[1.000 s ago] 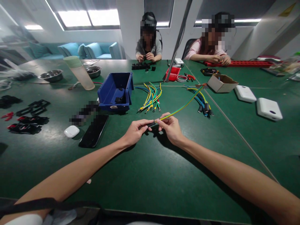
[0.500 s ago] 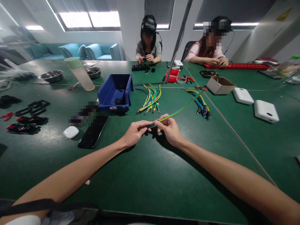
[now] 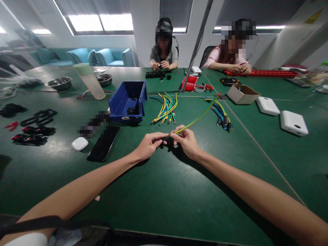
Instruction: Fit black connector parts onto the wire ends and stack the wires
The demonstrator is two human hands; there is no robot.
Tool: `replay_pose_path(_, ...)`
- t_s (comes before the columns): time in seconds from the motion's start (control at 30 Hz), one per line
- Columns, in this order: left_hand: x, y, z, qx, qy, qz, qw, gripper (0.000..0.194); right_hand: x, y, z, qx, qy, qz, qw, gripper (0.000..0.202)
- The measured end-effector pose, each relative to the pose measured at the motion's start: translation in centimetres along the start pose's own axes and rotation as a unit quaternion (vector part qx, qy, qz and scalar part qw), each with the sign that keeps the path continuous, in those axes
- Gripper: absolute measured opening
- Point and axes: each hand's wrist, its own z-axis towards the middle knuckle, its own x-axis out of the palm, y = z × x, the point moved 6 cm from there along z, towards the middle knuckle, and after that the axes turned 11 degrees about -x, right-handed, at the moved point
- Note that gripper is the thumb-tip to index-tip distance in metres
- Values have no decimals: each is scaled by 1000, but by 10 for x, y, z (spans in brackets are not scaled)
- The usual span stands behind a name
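A green-and-yellow wire (image 3: 201,117) is held in front of and to the right of the blue bin (image 3: 118,115), its near end at a black sleeve (image 3: 165,138). The right hand (image 3: 189,141) pinches the wire between thumb and fingers; the left hand (image 3: 148,146) pinches the sleeve likewise. Ring-terminal wires (image 3: 167,106) lie just right of the bin, whose white label (image 3: 125,118) is too small to read. A black smartphone (image 3: 104,144) lies to its front left.
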Motion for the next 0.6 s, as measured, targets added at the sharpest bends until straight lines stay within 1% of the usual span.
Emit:
replay_pose_path(0.2,1,-2,0,15,7,0,1000,33,0,-2,-2,17,-1,3,1000,27)
replay_pose_path(0.33,1,0,0,8,7,-3,1000,33,0,-4,-3,26,1,1,1000,30)
replay_pose_path(0.6,1,-1,1,21,6,-1,1000,34,0,-3,-3,31,-4,-9,999,28)
